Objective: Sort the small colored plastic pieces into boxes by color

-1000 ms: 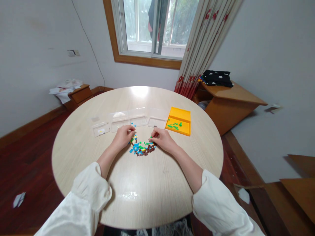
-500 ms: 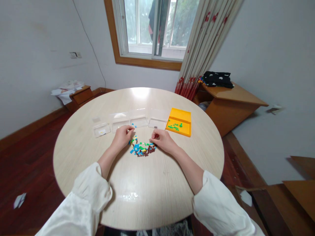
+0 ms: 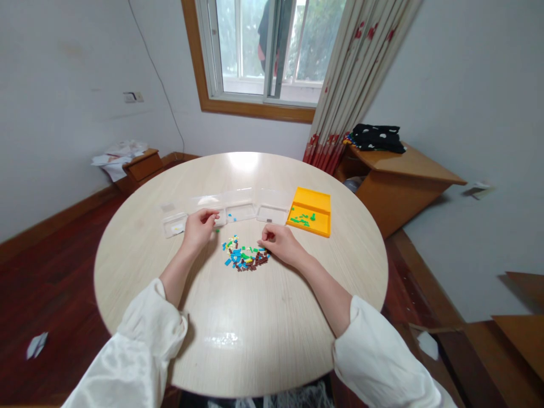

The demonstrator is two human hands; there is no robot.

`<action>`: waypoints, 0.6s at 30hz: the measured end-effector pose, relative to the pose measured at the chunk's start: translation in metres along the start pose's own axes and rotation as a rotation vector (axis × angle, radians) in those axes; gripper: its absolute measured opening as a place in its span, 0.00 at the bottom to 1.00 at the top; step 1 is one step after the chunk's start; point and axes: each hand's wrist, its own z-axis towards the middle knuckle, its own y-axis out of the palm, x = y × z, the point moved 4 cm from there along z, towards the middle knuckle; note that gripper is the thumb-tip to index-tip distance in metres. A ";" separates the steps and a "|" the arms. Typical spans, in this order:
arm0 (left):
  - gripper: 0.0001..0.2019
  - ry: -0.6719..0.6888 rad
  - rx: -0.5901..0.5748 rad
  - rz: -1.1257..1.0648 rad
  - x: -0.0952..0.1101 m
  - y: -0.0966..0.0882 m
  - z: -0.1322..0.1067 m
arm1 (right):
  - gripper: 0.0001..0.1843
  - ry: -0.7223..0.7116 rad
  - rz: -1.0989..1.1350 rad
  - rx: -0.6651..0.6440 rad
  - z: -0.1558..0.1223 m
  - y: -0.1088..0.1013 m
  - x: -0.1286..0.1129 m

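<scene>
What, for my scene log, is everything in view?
table: one, pale wood, centre
bricks: many, blue, green, brown, yellow, heaped between the hands
clear boxes: about four, see-through, behind the heap
tray: one, yellow, right of the boxes, green bricks inside
window: one, wood-framed, back wall
curtain: one, pale with red, beside window
cabinet: one, brown, right, black cloth on top
left hand: one, at the clear boxes
right hand: one, at the heap's right edge

Small blue, green and brown bricks [image 3: 245, 258] lie clustered near clear trays [image 3: 240, 211].
</scene>
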 end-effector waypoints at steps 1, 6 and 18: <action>0.09 -0.015 -0.016 -0.038 0.000 0.002 -0.001 | 0.10 0.004 0.005 -0.001 0.000 0.000 0.000; 0.11 -0.030 -0.113 -0.211 0.003 0.011 -0.007 | 0.09 -0.001 0.004 -0.005 0.001 0.001 0.001; 0.16 -0.067 -0.157 -0.359 0.006 0.013 -0.011 | 0.10 0.001 -0.003 -0.024 0.001 0.003 0.003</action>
